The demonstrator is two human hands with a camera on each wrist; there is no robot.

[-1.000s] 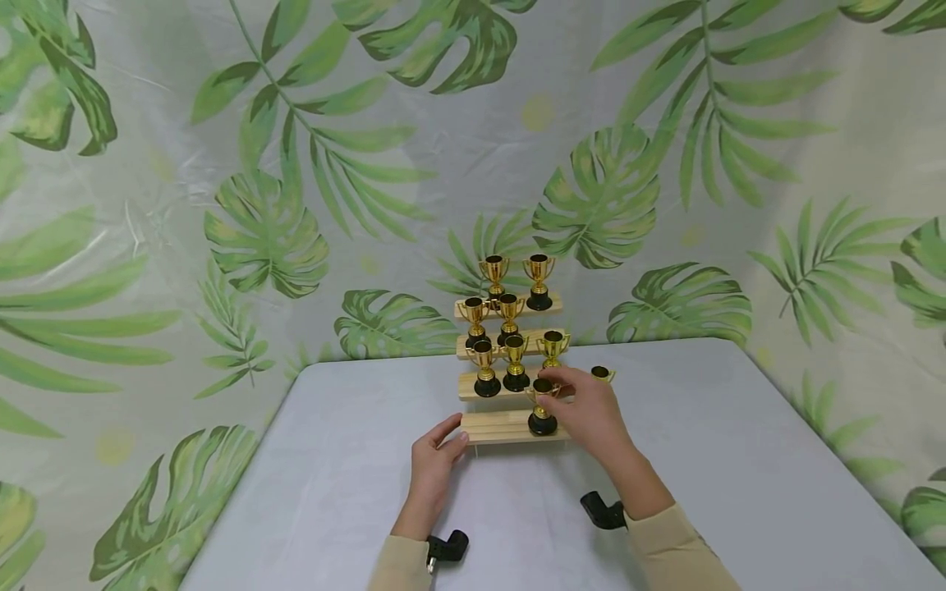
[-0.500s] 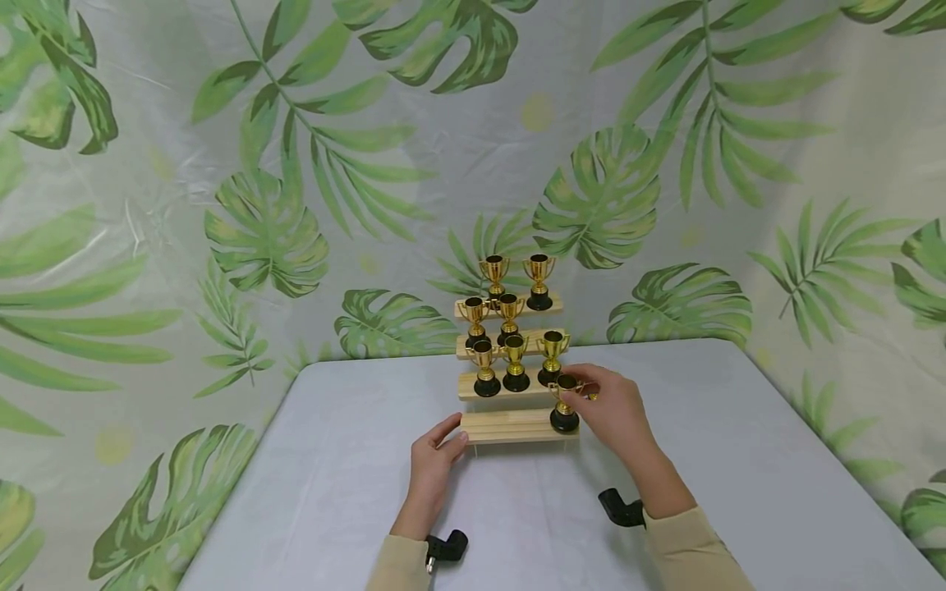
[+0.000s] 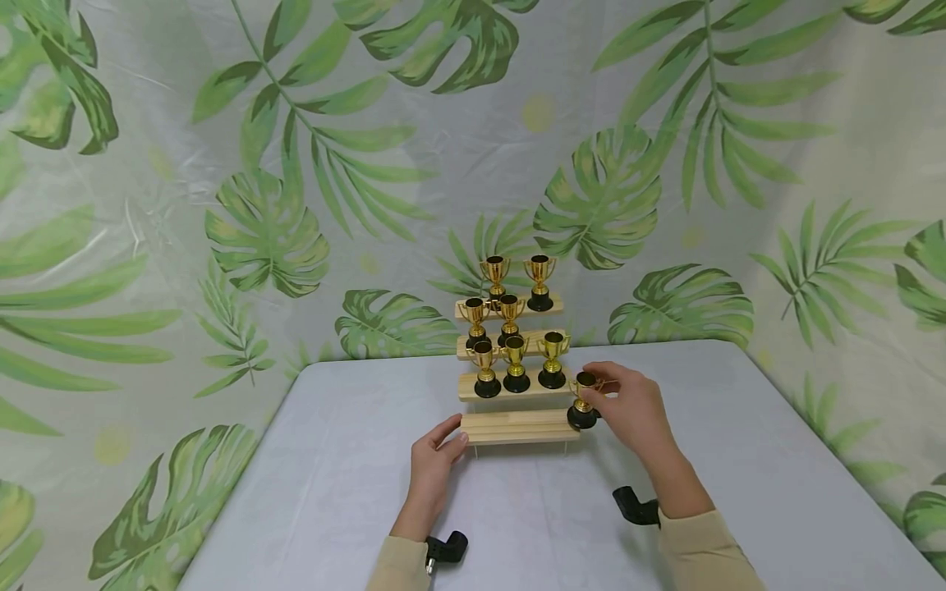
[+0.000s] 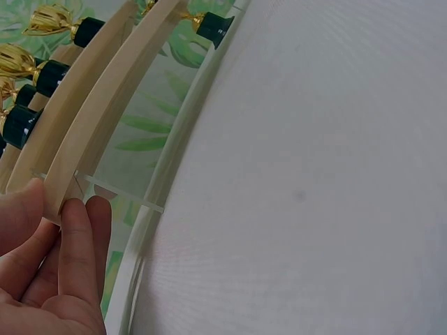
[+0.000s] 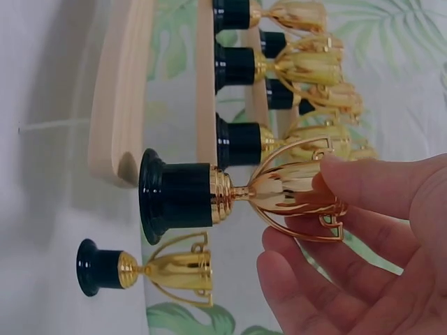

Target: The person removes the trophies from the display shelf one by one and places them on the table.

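Note:
A tiered wooden display stand (image 3: 513,426) sits on the table, its boards joined by clear supports. My right hand (image 3: 631,410) pinches a small gold trophy cup (image 5: 230,193) by its bowl, thumb on one side and fingers on the other. The cup is upright, with its black base at the right end of the lowest board. My left hand (image 3: 432,468) grips the left end of that board, thumb (image 4: 21,213) above and fingertips below. Similar trophies fill parts of the upper tiers: two on top (image 3: 540,283), two below them (image 3: 508,318), three on the third (image 3: 516,365).
Another trophy (image 5: 178,271) stands on the table beyond the stand's right end, hidden behind my right hand in the head view. The white-covered table (image 3: 355,427) ends at a leaf-printed curtain (image 3: 443,164).
My right hand has moved to the right with the trophy, from over the lowest board to its right end. My left hand stays on the board's left end.

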